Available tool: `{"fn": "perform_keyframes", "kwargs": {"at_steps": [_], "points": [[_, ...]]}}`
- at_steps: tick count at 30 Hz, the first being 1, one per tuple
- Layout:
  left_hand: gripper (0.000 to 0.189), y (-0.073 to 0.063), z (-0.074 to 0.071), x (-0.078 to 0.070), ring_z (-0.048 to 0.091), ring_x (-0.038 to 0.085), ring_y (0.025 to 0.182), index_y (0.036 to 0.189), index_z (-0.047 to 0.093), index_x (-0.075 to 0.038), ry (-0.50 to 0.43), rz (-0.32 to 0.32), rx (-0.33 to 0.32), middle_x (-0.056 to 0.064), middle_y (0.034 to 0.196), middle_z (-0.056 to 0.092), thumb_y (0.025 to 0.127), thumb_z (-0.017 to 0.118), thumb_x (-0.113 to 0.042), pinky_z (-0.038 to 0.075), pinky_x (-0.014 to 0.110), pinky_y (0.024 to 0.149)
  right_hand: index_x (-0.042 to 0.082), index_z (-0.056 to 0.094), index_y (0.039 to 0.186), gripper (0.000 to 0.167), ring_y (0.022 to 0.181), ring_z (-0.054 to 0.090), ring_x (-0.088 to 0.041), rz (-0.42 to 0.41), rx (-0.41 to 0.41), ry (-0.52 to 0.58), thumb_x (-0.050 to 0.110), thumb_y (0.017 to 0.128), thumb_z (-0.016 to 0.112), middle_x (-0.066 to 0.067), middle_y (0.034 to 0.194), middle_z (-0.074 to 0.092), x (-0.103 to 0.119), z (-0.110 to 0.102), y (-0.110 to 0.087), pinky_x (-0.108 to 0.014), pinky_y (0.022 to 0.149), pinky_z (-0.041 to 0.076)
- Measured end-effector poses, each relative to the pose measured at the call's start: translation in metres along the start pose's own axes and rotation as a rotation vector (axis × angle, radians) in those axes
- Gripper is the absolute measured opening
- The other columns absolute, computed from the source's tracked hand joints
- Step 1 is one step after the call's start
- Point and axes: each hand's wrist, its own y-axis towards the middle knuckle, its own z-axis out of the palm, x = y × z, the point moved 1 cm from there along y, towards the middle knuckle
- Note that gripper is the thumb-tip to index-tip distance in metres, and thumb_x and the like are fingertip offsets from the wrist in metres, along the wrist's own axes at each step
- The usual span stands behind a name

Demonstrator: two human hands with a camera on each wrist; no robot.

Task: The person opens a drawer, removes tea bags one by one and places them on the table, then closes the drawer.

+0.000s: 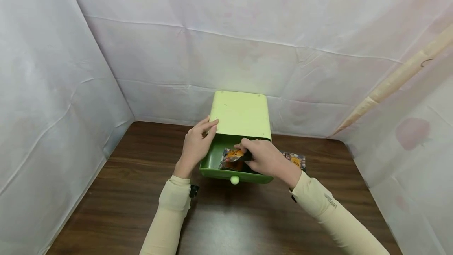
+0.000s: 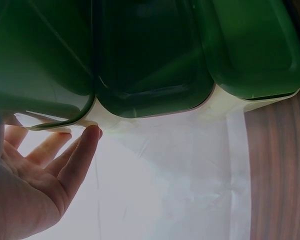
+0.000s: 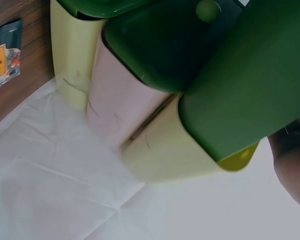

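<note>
A pale-green cabinet (image 1: 241,113) stands against the back curtain with its green top drawer (image 1: 213,156) pulled out. My left hand (image 1: 196,145) rests against the cabinet's upper left front edge. In the left wrist view, that hand (image 2: 45,175) shows extended fingers touching the cabinet's rim and side. Inside the drawer, my right hand (image 1: 266,157) pinches a small printed packet (image 1: 232,155) with an orange label. The right wrist view catches only part of this hand (image 3: 294,170) at its right edge; the packet is hidden there by the drawer wall.
Another orange-labelled packet (image 1: 296,160) lies on the dark wooden table (image 1: 141,207), right of the cabinet and partly behind my right wrist. Two lower drawers (image 2: 155,65) are closed under the open one. White curtains (image 1: 247,62) enclose the back and sides.
</note>
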Motion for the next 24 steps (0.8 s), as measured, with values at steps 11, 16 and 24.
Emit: {"fn": "perform_keyframes", "kwargs": {"at_steps": [11,16,24], "points": [[0.034,-0.001,0.0,-0.001,0.031,0.014,0.037,0.13,0.064,-0.029,-0.01,0.007,-0.011,0.002,0.147,0.046,0.101,0.051,-0.041,0.03,0.03,0.038,0.01,0.064,0.118,0.038,0.058,0.047,-0.005,-0.059,-0.16,-0.054,-0.006,0.084,0.063,0.0,0.107,0.07,-0.002,-0.015,-0.017,-0.025,0.053,0.035],[0.034,-0.002,-0.001,-0.002,0.03,0.013,0.037,0.131,0.064,-0.028,-0.013,0.009,-0.008,0.001,0.147,0.046,0.101,0.052,-0.04,0.031,0.03,0.038,0.011,0.073,0.111,0.038,0.077,0.061,-0.006,-0.104,-0.242,-0.051,-0.006,0.078,0.067,0.002,0.104,0.071,-0.006,-0.02,-0.027,-0.026,0.056,0.037],[0.035,-0.002,-0.001,-0.004,0.028,0.012,0.036,0.131,0.064,-0.03,-0.008,0.013,-0.013,0.0,0.147,0.046,0.101,0.051,-0.042,0.029,0.029,0.036,0.007,0.077,0.102,0.033,0.082,0.069,-0.017,-0.116,-0.407,-0.048,-0.008,0.074,0.067,-0.002,0.096,0.073,-0.014,-0.039,-0.044,-0.03,0.06,0.048]]}}
